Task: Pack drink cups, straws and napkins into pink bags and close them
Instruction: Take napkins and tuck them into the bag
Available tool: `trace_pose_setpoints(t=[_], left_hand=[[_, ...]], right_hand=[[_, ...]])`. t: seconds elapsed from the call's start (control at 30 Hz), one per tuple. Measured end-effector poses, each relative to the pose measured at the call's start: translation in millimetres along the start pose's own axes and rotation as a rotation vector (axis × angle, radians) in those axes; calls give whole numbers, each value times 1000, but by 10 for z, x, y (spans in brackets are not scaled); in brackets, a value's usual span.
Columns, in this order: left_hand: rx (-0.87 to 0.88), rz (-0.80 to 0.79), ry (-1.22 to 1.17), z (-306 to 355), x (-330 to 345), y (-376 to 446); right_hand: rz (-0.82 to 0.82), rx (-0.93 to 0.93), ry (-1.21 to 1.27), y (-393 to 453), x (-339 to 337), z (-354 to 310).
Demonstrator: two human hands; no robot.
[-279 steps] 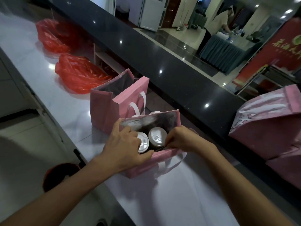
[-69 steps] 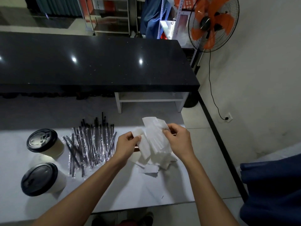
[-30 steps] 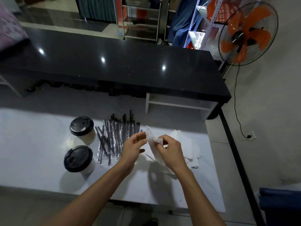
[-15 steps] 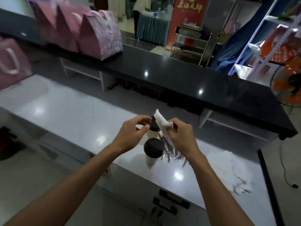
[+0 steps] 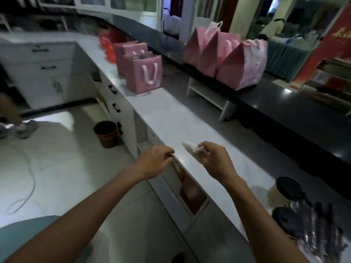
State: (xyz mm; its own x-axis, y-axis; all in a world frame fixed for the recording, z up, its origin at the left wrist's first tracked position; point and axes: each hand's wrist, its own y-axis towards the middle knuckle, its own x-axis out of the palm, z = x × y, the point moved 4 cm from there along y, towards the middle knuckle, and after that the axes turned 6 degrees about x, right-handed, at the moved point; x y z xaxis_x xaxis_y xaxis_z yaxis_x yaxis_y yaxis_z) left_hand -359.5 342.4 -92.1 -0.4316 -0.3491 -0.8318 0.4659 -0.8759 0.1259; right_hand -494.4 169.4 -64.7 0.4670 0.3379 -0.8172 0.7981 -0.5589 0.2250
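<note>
At the near right, two black-lidded cups (image 5: 286, 188) stand on the white counter (image 5: 167, 111) beside a heap of wrapped straws (image 5: 321, 230). Over the counter's near edge, the right hand (image 5: 214, 158) pinches a folded white napkin (image 5: 190, 148), while the left hand (image 5: 154, 160) hangs loosely curled, holding nothing. Farther left, two open pink bags (image 5: 145, 75) stand on the counter; closed pink bags (image 5: 226, 54) sit on the black ledge beyond.
</note>
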Motion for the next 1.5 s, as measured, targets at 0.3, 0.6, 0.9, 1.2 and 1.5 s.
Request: trace_pose_setpoints(t=[0.3, 0.6, 0.9, 1.2, 1.5], left_hand=[[-272, -19, 221, -1296, -412, 112], [-422, -2, 317, -2031, -936, 707], [-540, 134, 267, -2782, -1430, 1017], [-453, 200, 161, -3775, -1871, 1754], [-263, 179, 87, -4632, -2618, 2843]], right_hand=[[-242, -177, -68, 1120, 1221, -511], [-292, -301, -15, 2398, 1923, -902], [-391, -415, 11, 3277, 2309, -1546], [-326, -404, -42, 4432, 2703, -1851], [-137, -338, -111, 5552, 2589, -2249]])
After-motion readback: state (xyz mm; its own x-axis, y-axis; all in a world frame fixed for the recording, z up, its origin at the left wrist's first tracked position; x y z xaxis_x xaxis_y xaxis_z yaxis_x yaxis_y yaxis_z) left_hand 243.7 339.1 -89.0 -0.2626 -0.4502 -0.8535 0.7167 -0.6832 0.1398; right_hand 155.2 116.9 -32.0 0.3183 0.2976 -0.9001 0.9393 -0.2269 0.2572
